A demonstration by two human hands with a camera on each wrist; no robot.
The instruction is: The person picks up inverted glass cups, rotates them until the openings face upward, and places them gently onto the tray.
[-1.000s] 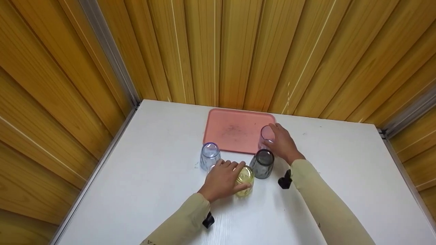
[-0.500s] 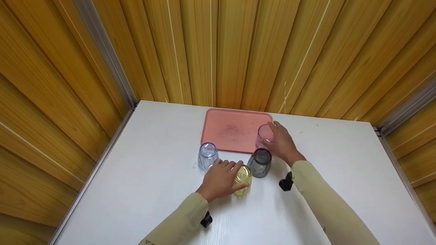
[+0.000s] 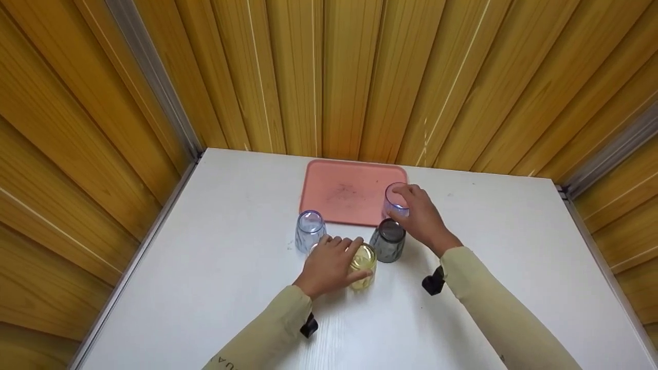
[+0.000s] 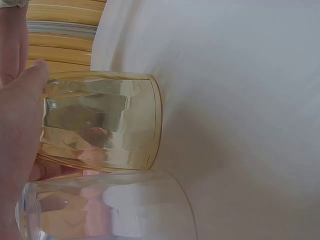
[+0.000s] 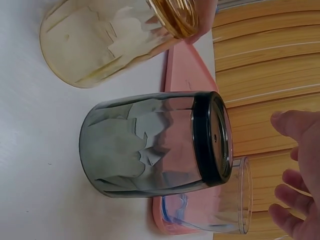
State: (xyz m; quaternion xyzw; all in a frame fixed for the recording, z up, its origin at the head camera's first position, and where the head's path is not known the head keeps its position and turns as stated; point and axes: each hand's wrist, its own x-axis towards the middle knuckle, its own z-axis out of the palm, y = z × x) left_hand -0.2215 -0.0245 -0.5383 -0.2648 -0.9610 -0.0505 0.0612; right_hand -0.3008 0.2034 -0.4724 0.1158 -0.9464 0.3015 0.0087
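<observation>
My left hand (image 3: 329,264) lies over the base of an upside-down yellow glass (image 3: 363,259), thumb on the near side and index finger on the far side. Beneath its palm, mostly hidden, an upside-down clear glass (image 4: 115,210) stands beside the yellow one. My right hand (image 3: 419,216) is spread at the rim of a clear glass with a blue tint (image 3: 393,198). That glass stands rim up at the right front corner of a pink tray (image 3: 339,192). In the right wrist view, the fingers (image 5: 295,200) are apart from its wall.
An upside-down dark grey glass (image 3: 389,241) stands between my hands, just in front of the tray. Left of it is an upside-down blue glass (image 3: 310,231). Wood-look panels (image 3: 339,77) rise behind the white table (image 3: 231,231).
My right hand has loosened from the blue-tinted glass and lifted slightly at its rim. The left hand stays at the yellow glass. The head view has shifted a little.
</observation>
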